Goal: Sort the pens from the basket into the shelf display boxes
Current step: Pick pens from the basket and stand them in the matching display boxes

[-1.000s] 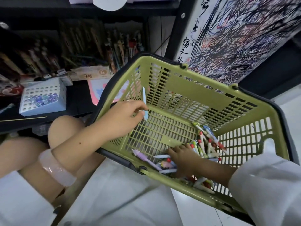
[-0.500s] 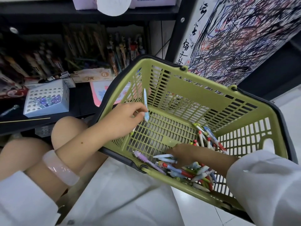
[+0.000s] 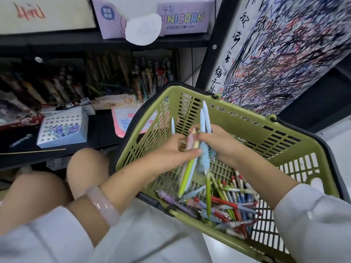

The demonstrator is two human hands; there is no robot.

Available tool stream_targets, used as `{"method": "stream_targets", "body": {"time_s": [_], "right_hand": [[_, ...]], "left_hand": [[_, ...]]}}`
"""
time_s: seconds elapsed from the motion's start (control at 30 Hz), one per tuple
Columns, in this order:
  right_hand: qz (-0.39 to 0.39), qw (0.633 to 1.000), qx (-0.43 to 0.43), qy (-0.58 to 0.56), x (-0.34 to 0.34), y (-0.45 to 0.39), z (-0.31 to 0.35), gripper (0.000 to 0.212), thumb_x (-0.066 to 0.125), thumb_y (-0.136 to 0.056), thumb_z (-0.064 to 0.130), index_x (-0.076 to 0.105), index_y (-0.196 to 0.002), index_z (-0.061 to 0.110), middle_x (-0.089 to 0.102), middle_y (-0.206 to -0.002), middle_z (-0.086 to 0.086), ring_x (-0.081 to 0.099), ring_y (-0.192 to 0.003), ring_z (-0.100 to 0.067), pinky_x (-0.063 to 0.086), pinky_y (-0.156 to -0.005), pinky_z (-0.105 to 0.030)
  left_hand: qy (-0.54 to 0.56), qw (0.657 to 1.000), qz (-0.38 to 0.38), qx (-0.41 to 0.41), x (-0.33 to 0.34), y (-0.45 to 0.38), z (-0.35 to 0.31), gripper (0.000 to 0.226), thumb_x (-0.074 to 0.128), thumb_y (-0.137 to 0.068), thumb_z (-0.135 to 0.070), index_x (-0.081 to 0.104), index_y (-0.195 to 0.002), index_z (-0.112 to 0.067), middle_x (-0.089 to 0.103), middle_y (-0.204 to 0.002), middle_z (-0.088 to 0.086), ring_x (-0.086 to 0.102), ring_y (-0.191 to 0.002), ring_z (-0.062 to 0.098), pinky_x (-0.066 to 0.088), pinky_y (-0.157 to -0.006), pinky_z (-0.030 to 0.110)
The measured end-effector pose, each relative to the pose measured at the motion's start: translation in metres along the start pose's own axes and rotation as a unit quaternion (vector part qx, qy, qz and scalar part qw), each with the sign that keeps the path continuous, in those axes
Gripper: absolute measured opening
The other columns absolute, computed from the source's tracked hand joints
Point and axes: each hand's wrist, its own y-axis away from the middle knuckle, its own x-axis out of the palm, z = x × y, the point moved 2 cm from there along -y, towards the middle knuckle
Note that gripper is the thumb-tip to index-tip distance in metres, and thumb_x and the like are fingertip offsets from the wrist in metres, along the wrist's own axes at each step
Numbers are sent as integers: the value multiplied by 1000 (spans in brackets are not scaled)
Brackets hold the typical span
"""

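The right hand (image 3: 220,147) is curled round a small bunch of pale blue pens (image 3: 206,126) with fuzzy blue grips, holding them upright above the basket so their tips point up and away. Just beside it, touching the same bunch, the left hand (image 3: 171,154) pinches several more pens between thumb and fingers: a pink-topped one, a white-tipped one (image 3: 173,126) standing up behind the fingers, and a yellow-green pen (image 3: 187,173) that hangs down toward the basket floor. A pale pink bangle (image 3: 103,205) sits on the left wrist, and both arms come out of white sleeves. Under the hands lies the olive-green shopping basket (image 3: 247,120) with black handles, tilted toward the person; the loose pile of pens (image 3: 226,202), red, blue, green and a purple fuzzy one, is heaped in its near lower corner. Beyond the basket, on the dark shelf (image 3: 98,133), stands a light blue display box (image 3: 62,128) with a grid of round holes, a few holding glittery purple and blue pen tops. Behind it further pens stand in display boxes, with a price card (image 3: 115,104) showing a circled "6". On the shelf above is a lilac carton (image 3: 182,18) printed "UNICORN". To the right a white test board (image 3: 284,46) is covered in ink scribbles and handwritten characters.
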Motion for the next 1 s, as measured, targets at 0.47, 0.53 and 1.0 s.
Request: {"method": "stream_targets", "body": {"time_s": [0.47,0.53,1.0], "right_hand": [[-65,981,-22,-182,48,0,42,10,58,-91,23,61,-85,16,66,-64,0,64,-55,-12,49,-48,-19],[-70,983,-23,-170,53,1,45,16,59,-91,30,57,-84,16,64,-66,-4,62,-53,-14,48,-47,-19],[-124,989,-69,-49,12,19,54,27,37,-101,24,57,-92,8,62,-69,-4,55,-55,-12,45,-52,-22]], "left_hand": [[291,955,-57,-4,-4,-3,-13,29,59,-86,-2,58,-95,-30,72,-80,-1,67,-67,14,58,-60,32],[319,946,-55,3,-2,-3,-14,30,58,-85,1,59,-96,-26,71,-84,5,66,-68,20,57,-60,35],[284,943,-167,53,-36,-1,-16,48,59,-85,-1,45,-127,-19,65,-100,12,69,-68,20,55,-56,29]]}}
